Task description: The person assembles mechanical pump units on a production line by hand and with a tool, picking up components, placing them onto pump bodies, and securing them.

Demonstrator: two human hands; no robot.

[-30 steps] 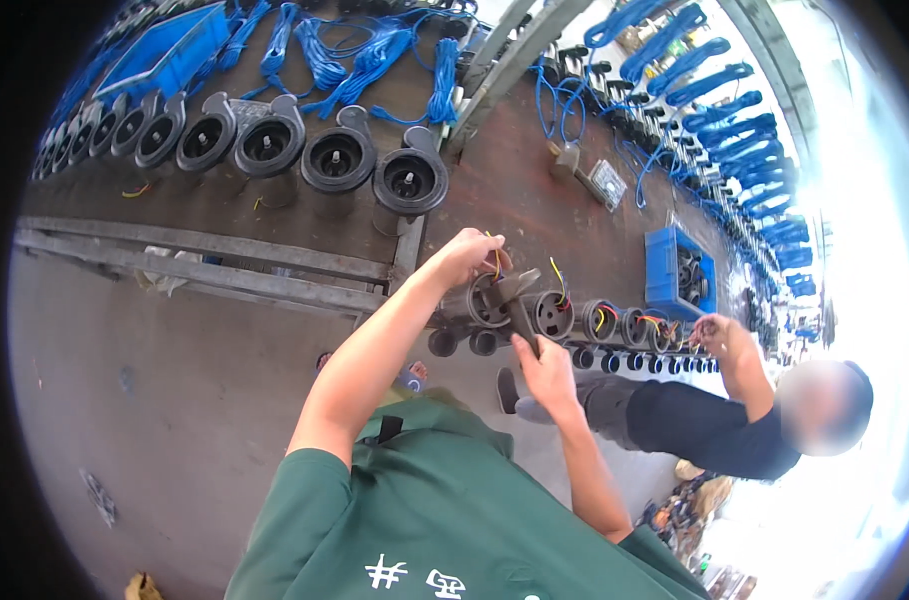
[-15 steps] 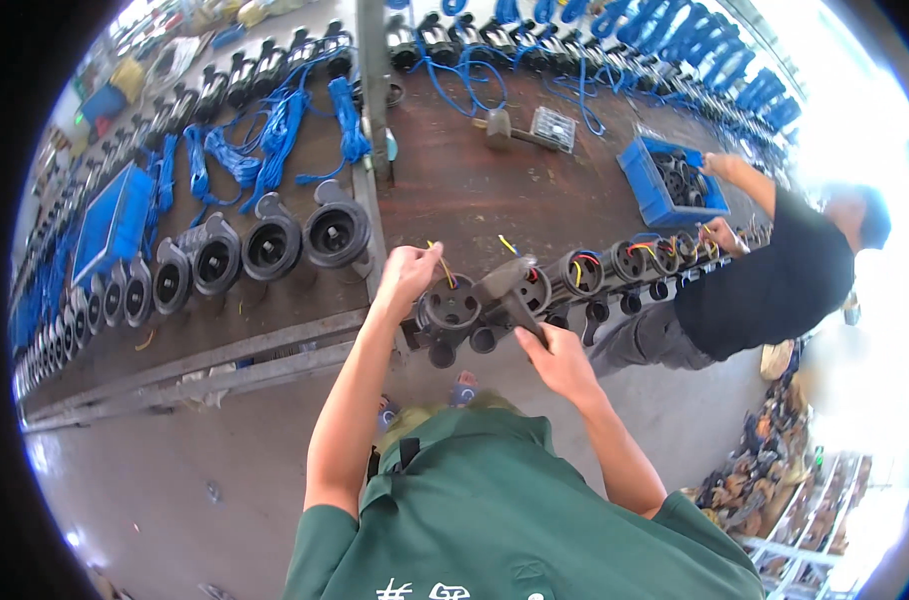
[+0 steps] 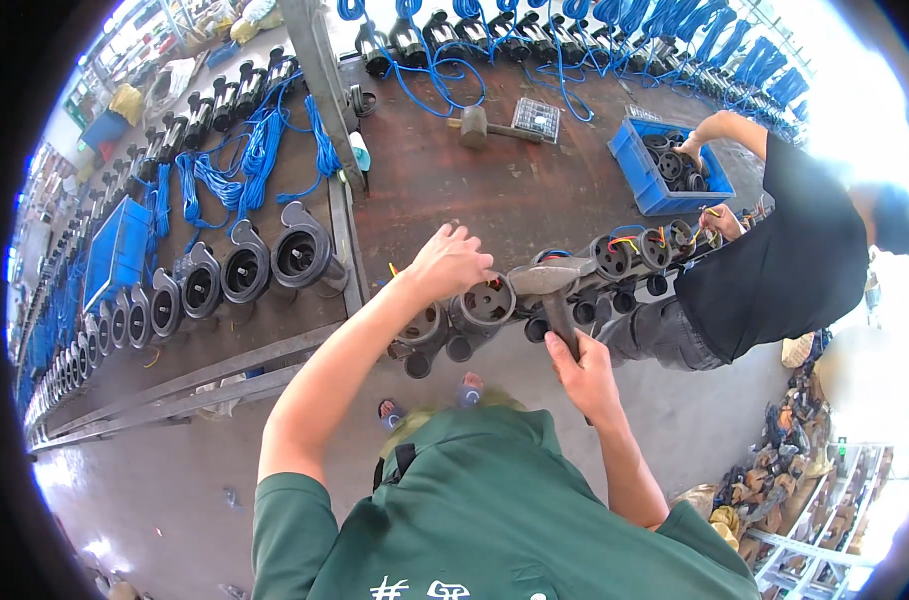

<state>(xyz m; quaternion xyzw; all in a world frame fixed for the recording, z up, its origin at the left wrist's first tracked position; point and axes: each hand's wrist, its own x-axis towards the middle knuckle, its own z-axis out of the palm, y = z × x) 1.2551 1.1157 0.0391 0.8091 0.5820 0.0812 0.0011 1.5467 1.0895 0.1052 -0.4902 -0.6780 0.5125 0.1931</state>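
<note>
My right hand point(image 3: 587, 372) is closed around the handle of a hammer point(image 3: 563, 312). The hammer's metal head is over the row of round black housings and hides part of one. Bent fingers of my left hand point(image 3: 453, 262) come down at the rim of a black housing point(image 3: 487, 302) with holes in its face and some red wire inside. Whatever lies between those fingertips is hidden. Left of it, partly behind my forearm, another housing point(image 3: 420, 325) has a yellow wire point(image 3: 394, 269) sticking up.
Further right, a co-worker in black point(image 3: 775, 270) reaches into a blue bin point(image 3: 665, 190) of black round parts. A mallet point(image 3: 475, 128) lies on the bench point(image 3: 415, 190). Left of a metal post point(image 3: 320, 90) are more black housings point(image 3: 245, 272), blue cable bundles point(image 3: 263, 150) and another blue bin point(image 3: 118, 250).
My left hand has left the yellow wire and moved right to the neighbouring housing. The hammer has shifted right along the row. The co-worker's hand has gone deeper into the bin.
</note>
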